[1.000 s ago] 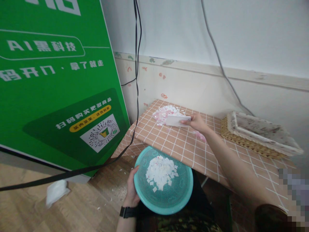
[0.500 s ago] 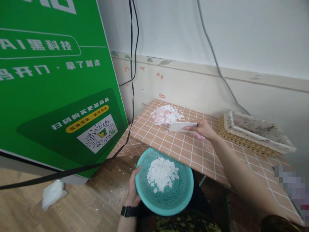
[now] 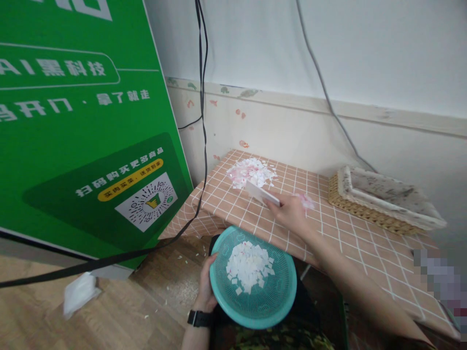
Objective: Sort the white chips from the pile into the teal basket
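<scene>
Gripped at its left rim by my left hand (image 3: 207,282), a teal plastic colander (image 3: 268,311) sits just below the table's front edge. White paper scraps (image 3: 248,265) lie heaped inside it. My right hand (image 3: 290,211) is closed around a flat white card-like piece (image 3: 261,192) held over the table. The piece's far end is close to a pile of white and pink paper scraps (image 3: 251,172) near the table's back left; whether it touches them I cannot tell. A pink and white scrap bunch (image 3: 304,200) lies just beyond my right hand.
The table wears a brown checked cloth (image 3: 350,243). A fabric-lined wicker basket (image 3: 383,204) stands at its right, by the wall. Black cables (image 3: 202,146) hang across the left side, before a green cabinet (image 3: 73,160). A white plastic bag (image 3: 80,294) lies on the wooden floor.
My right hand has moved left and nearer to me, turning the white piece so that it slants toward the pile. The colander has shifted slightly right with my left hand.
</scene>
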Available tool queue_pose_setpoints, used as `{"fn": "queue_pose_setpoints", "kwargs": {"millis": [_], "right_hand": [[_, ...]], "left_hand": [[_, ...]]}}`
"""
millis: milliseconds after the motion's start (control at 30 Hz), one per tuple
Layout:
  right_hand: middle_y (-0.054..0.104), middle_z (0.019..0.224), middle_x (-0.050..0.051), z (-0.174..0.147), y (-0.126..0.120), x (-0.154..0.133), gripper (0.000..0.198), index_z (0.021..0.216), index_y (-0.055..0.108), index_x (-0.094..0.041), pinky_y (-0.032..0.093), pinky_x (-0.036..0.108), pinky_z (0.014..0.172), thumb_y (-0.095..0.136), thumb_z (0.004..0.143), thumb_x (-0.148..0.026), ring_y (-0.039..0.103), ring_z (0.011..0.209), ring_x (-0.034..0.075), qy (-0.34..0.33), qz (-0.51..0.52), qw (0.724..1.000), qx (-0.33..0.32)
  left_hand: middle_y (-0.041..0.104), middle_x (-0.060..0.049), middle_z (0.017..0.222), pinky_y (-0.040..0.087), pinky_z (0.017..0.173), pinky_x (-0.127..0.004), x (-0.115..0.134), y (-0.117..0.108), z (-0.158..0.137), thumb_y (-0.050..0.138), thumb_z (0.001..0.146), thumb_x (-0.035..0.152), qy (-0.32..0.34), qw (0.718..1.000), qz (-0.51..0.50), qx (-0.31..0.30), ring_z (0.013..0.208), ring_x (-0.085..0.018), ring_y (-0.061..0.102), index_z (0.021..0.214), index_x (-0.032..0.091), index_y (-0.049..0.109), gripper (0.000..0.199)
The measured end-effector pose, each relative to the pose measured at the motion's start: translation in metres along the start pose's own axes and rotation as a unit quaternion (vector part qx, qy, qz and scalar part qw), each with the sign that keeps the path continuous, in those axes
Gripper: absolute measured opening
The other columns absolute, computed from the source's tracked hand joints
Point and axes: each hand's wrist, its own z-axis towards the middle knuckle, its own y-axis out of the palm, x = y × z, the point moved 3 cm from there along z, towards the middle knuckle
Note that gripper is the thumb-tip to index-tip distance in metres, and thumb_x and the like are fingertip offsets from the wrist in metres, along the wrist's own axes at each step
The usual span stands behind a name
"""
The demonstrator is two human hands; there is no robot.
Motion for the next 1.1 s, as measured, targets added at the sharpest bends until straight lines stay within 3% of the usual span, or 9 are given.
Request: {"fn": "queue_pose_setpoints", "kwargs": {"millis": [67,133,233,400,600,767,967,1100], "right_hand": [[0.07,0.092,0.005,-0.018,0.019,-0.031,0.039,0.123,0.056,-0.021,0.048,0.027,0.064,0.043,0.086,-0.02,0.063,0.072,0.015,-0.095,0.006,0.995,-0.014],[0.06,0.121,0.007,-0.031,0.04,-0.056,0.05,0.134,0.043,-0.021,0.049,0.03,0.081,0.041,0.084,-0.013,0.06,0.1,0.017,-0.18,-0.015,0.983,-0.038],[0.052,0.131,0.01,-0.032,0.064,-0.073,0.055,0.136,0.038,-0.017,0.048,0.034,0.086,0.041,0.082,-0.008,0.054,0.111,0.02,-0.219,-0.092,0.967,-0.088],[0.052,0.129,0.014,-0.018,0.07,-0.055,0.054,0.135,0.038,-0.013,0.049,0.036,0.081,0.041,0.081,-0.009,0.056,0.106,0.025,-0.149,-0.183,0.965,-0.112],[0.053,0.129,0.012,-0.025,0.037,0.002,0.06,0.135,0.04,-0.018,0.048,0.035,0.072,0.041,0.076,-0.007,0.064,0.085,0.023,-0.028,-0.219,0.972,-0.082],[0.065,0.108,0.012,-0.037,-0.003,0.047,0.048,0.126,0.053,-0.02,0.044,0.038,0.079,0.041,0.08,-0.014,0.062,0.09,0.026,0.049,-0.224,0.972,0.041],[0.07,0.077,0.009,-0.046,-0.051,0.09,0.038,0.107,0.067,-0.014,0.044,0.031,0.06,0.051,0.078,-0.034,0.063,0.068,0.025,0.204,-0.098,0.959,0.169],[0.07,0.075,0.009,-0.048,-0.073,0.12,0.041,0.098,0.07,-0.012,0.043,0.03,0.056,0.057,0.073,-0.041,0.063,0.066,0.025,0.233,-0.018,0.944,0.232]], "left_hand": [[0.073,-0.007,0.069,0.052,0.069,-0.035,-0.006,-0.003,0.003,0.065,0.072,0.031,-0.013,1.0,0.003,-0.002,0.063,-0.021,0.066,0.079,0.011,0.069,0.021],[0.073,-0.008,0.072,0.051,0.068,-0.035,-0.013,-0.004,0.006,0.064,0.072,0.032,-0.019,1.0,0.008,-0.014,0.064,-0.021,0.066,0.08,0.011,0.069,0.023],[0.073,-0.008,0.073,0.051,0.068,-0.033,-0.018,-0.005,0.008,0.064,0.072,0.032,-0.009,1.0,0.019,-0.022,0.065,-0.021,0.066,0.081,0.011,0.069,0.024],[0.073,-0.005,0.071,0.049,0.07,-0.029,-0.019,-0.003,0.009,0.064,0.073,0.029,0.002,0.999,0.039,-0.018,0.065,-0.017,0.065,0.08,0.012,0.07,0.02],[0.073,-0.007,0.074,0.049,0.072,-0.031,-0.022,-0.007,0.012,0.063,0.074,0.033,-0.017,0.998,0.052,-0.02,0.067,-0.019,0.066,0.082,0.011,0.07,0.025],[0.073,-0.007,0.076,0.05,0.073,-0.034,-0.022,-0.011,0.016,0.065,0.072,0.033,-0.002,0.999,0.05,-0.022,0.068,-0.021,0.066,0.083,0.012,0.069,0.024],[0.074,-0.01,0.08,0.05,0.077,-0.037,-0.022,-0.009,0.015,0.064,0.072,0.033,-0.002,0.998,0.046,-0.034,0.073,-0.023,0.067,0.087,0.01,0.068,0.027],[0.074,-0.008,0.081,0.051,0.078,-0.035,-0.019,-0.003,0.011,0.064,0.073,0.03,-0.01,0.999,0.041,-0.031,0.074,-0.022,0.067,0.085,0.011,0.069,0.023]]}}
